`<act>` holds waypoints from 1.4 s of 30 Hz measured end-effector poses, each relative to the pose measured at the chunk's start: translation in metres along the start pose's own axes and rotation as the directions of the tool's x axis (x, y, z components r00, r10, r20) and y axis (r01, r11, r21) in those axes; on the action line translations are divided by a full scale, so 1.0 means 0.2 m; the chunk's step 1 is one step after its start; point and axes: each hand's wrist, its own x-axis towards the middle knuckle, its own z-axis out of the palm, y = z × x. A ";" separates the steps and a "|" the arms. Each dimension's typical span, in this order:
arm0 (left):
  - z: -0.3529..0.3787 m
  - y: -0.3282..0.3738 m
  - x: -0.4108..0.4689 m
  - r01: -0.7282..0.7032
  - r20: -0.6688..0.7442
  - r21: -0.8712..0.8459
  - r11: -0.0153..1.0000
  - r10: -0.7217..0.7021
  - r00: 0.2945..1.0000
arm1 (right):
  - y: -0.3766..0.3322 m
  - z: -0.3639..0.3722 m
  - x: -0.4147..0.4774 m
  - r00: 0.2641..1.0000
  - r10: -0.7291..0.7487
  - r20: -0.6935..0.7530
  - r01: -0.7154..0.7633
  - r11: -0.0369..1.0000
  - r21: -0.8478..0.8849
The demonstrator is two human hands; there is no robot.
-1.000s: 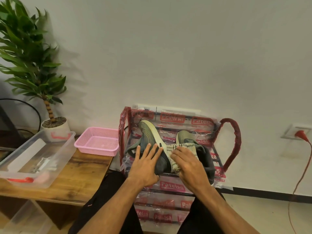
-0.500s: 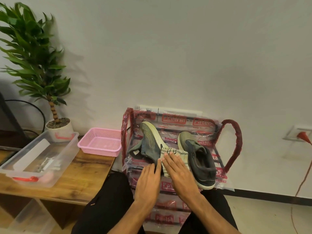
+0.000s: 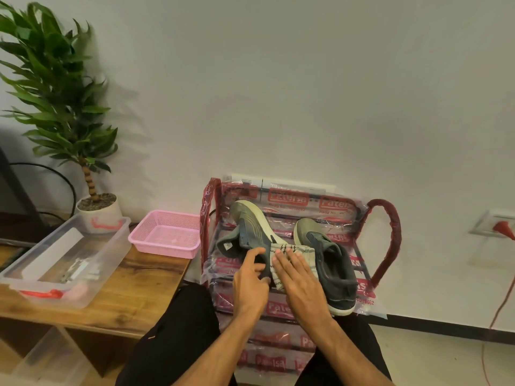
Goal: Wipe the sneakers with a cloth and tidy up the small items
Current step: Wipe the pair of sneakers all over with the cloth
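Note:
Two grey-green sneakers lie on a red, plastic-wrapped rack (image 3: 386, 246) in front of me. The left sneaker (image 3: 252, 227) is tipped on its side with its pale sole facing right. The right sneaker (image 3: 331, 263) stands upright, toe away from me. Between them lies a pale checked cloth (image 3: 299, 250). My right hand (image 3: 299, 280) presses flat on the cloth with straight fingers. My left hand (image 3: 249, 280) grips the heel end of the left sneaker, fingers curled on its dark upper.
A wooden table (image 3: 133, 293) stands to the left, carrying a pink basket (image 3: 167, 234), a clear plastic bin (image 3: 64, 263) with small items and a potted plant (image 3: 97, 207). A red plug (image 3: 503, 227) sits in a wall socket at right, its cord hanging down.
Both hands slid toward me off the left sneaker's upper; my right hand dragged the cloth down along the sole. My left hand went from flat to gripping the sneaker's heel end.

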 end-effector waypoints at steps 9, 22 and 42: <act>-0.01 0.03 0.05 0.095 0.008 -0.141 0.985 -0.094 0.995 | 0.05 -0.02 -0.07 0.999 -0.008 0.039 0.003 0.991 0.131; -0.12 0.22 0.14 0.105 0.058 -0.280 0.954 -0.093 0.994 | -0.01 -0.14 -0.11 0.999 -0.036 0.038 0.023 0.956 0.293; -0.15 0.40 0.23 0.111 -0.018 -0.451 0.886 -0.133 0.991 | -0.06 -0.25 0.22 0.972 0.226 0.066 -0.235 0.953 0.193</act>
